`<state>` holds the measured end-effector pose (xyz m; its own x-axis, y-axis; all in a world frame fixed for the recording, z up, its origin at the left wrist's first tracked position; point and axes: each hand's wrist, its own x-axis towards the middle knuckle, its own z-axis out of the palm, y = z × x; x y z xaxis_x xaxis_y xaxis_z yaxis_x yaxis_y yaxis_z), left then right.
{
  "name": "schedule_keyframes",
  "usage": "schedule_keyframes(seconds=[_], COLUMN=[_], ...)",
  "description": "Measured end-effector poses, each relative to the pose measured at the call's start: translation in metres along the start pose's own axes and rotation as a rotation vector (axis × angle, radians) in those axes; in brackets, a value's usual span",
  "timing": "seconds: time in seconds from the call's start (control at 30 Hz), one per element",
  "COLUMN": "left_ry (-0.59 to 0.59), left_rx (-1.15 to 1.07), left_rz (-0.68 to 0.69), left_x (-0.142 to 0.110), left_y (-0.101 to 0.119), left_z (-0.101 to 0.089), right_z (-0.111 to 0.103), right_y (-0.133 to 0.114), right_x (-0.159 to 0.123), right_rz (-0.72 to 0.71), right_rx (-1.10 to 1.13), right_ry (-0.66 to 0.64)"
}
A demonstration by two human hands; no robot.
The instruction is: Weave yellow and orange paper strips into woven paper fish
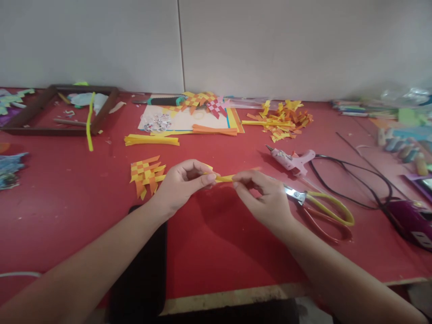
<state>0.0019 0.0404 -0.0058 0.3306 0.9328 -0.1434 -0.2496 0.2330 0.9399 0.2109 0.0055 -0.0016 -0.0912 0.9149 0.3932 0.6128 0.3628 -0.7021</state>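
Pinching narrow yellow paper strip [224,178] between fingertips of left hand [182,185] and right hand [266,197], apparently for straight, steady span. Lying close by, presumably for easy reach: metal scissors with yellow and red handles [296,194], beside right hand.

From where I stand I count two bare hands [265,195], though not the layers of narrow yellow paper [224,178] between them. There's one pair of metal scissors [295,194] with two handle loops, one yellow, one red; one pink plastic glue gun [295,163]; one brown rectangular frame [50,132]; one flat black slab [148,265]; one pointed tool with a black and teal handle [165,101]; and one pink-and-white checkered paper weave [216,107]. The orange and yellow paper scraps [290,120] are too jumbled to number.
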Motion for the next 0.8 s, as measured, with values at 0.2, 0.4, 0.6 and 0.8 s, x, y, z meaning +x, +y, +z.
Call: schedule_keyframes(seconds=[0.2,0.4,0.6,0.8], left_ry=[0.006,-0.125,-0.019,-0.03], left_rx=[0.066,0.047,0.079,0.218], left_rz=[0.073,0.051,0.021,0.077], left_x=[0.0009,-0.0004,-0.0014,-0.0027], left_y=[0.0016,0.0049,0.0027,0.0035], left_z=[0.001,0.0026,0.002,0.0033], right_z=[-0.003,-0.0029,-0.0014,0.0042], right_y=[-0.0058,-0.0054,-0.0021,-0.004], right_x=[0.0008,-0.0028,-0.0035,-0.0006], right_rz=[-0.187,-0.22,-0.057,0.058], right_rx=[0.081,0.287,0.419,0.437], right_ry=[-0.114,-0.273,-0.22,-0.023])
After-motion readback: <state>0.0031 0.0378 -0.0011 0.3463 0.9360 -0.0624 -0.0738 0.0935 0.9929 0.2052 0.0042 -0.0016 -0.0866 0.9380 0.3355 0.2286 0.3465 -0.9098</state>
